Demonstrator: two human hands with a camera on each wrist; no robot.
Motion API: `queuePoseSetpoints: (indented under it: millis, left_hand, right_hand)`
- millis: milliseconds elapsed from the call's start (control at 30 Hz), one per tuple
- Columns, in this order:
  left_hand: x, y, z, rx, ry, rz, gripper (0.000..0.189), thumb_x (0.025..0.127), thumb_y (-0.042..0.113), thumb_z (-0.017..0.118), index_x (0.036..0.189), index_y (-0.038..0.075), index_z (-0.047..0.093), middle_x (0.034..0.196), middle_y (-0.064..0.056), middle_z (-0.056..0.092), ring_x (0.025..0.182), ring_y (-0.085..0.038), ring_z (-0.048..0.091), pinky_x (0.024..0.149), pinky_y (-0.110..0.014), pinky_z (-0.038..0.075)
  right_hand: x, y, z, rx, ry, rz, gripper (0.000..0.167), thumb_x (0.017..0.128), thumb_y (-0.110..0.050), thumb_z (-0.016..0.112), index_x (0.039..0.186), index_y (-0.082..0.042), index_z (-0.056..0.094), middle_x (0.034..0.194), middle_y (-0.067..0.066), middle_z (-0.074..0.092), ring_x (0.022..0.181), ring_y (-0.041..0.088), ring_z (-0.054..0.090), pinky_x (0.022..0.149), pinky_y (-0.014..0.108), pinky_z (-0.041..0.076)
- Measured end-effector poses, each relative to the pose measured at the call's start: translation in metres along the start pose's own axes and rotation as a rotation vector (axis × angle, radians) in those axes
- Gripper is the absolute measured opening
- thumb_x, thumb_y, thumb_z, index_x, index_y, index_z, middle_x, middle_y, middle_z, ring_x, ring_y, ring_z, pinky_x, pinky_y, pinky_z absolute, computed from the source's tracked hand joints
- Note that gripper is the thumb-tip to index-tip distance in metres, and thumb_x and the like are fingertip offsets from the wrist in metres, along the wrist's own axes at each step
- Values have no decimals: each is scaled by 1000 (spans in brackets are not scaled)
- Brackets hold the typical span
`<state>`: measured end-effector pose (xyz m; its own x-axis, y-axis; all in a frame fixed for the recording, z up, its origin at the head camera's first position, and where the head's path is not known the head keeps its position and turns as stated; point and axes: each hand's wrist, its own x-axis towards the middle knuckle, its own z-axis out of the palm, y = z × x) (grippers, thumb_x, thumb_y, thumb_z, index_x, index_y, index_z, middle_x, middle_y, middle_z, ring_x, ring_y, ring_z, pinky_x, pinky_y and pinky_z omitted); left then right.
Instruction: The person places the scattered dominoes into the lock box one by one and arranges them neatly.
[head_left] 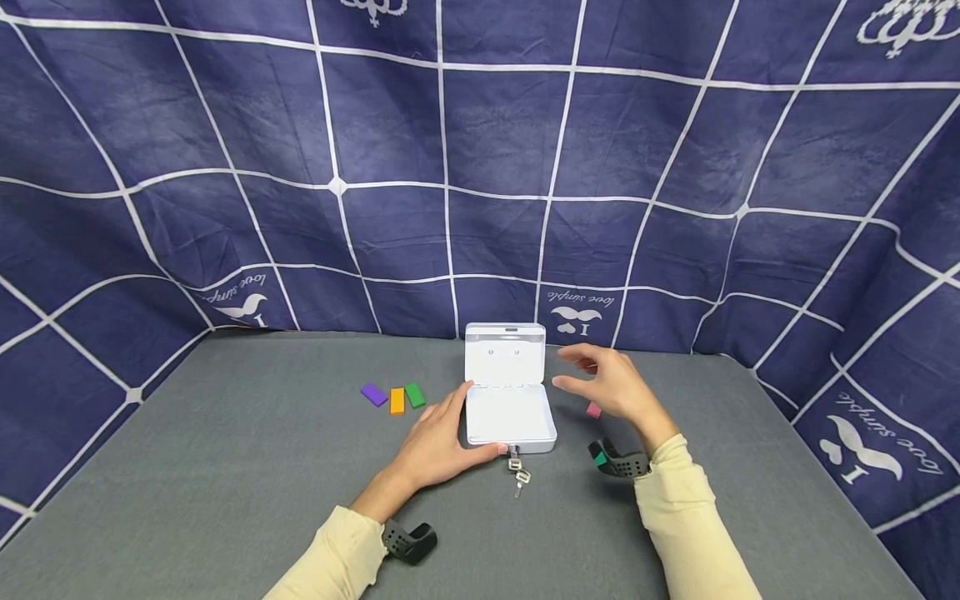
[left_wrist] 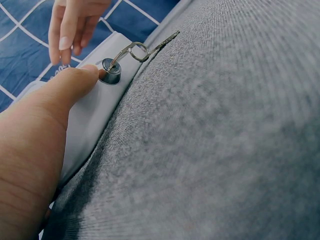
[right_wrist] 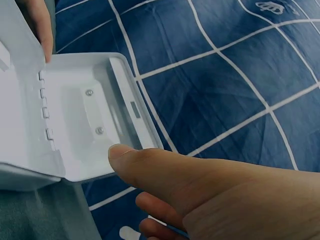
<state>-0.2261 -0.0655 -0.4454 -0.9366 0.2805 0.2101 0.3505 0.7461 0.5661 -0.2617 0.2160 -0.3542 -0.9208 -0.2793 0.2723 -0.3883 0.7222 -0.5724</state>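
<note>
A small white metal cash box (head_left: 512, 415) stands on the grey table with its lid (head_left: 505, 360) raised and hinged at the back. My left hand (head_left: 438, 446) holds the box by its left side, thumb on the front wall beside the lock (left_wrist: 111, 74) and fingers reaching to the back left corner. A key sits in the lock, and a ring with a second key (head_left: 521, 479) hangs from it onto the cloth. To the right of the lid, my right hand (head_left: 611, 385) hovers with nothing in it, thumb and fingers apart, thumb tip near the lid's edge.
Purple (head_left: 373, 394), orange (head_left: 397, 401) and green (head_left: 415, 395) blocks lie left of the box. A pink block (head_left: 594, 409) shows partly below my right hand. A blue curtain (head_left: 495, 233) with white lines stands behind the table (head_left: 285, 467).
</note>
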Motion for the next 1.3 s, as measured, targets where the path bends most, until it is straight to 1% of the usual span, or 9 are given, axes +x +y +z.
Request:
queuePoseSetpoints:
  millis: [300, 567, 733, 967, 1167, 1300]
  left_hand:
    - [1, 0, 0, 8, 6, 15, 114, 70, 84, 61, 155, 16, 28, 149, -9, 44, 128, -32, 48, 101, -49, 39]
    - [1, 0, -1, 5, 9, 26, 112, 71, 81, 63, 155, 15, 28, 149, -10, 44, 130, -32, 46, 103, -49, 37]
    - [0, 0, -1, 16, 5, 20, 112, 71, 82, 62, 155, 16, 28, 149, -10, 44, 130, -33, 46, 103, -50, 37]
    - [0, 1, -1, 15, 3, 17, 112, 71, 82, 62, 156, 17, 28, 149, -10, 44, 130, -34, 46, 103, -51, 37]
    - [1, 0, -1, 19, 6, 22, 112, 71, 82, 62, 155, 17, 28, 149, -9, 45, 130, -32, 46, 103, -49, 38]
    - [0, 0, -2, 14, 7, 22, 111, 71, 82, 62, 155, 17, 28, 149, -9, 45, 130, -32, 47, 103, -49, 38]
  right_hand:
    - [-2, 12, -5, -55, 0, 45, 47, 83, -27, 80, 122, -4, 67, 114, 16, 69, 105, 32, 64, 93, 46, 48]
    - [-4, 25, -8, -38, -5, 69, 45, 84, -28, 80, 121, -5, 68, 115, 16, 68, 106, 32, 64, 93, 47, 48]
    - [-7, 33, -10, -20, -6, 88, 44, 84, -26, 80, 119, -4, 67, 116, 16, 68, 106, 32, 63, 93, 47, 48]
    - [-10, 43, -11, 25, -50, 81, 42, 83, -19, 80, 118, -1, 66, 114, 18, 67, 103, 32, 62, 92, 46, 48]
    - [-12, 49, -12, 8, -108, 91, 46, 83, -22, 80, 119, 1, 65, 114, 18, 67, 101, 31, 63, 90, 46, 48]
    - [-12, 53, -12, -8, -127, 99, 47, 82, -22, 81, 119, 1, 65, 111, 15, 67, 98, 28, 62, 87, 44, 48]
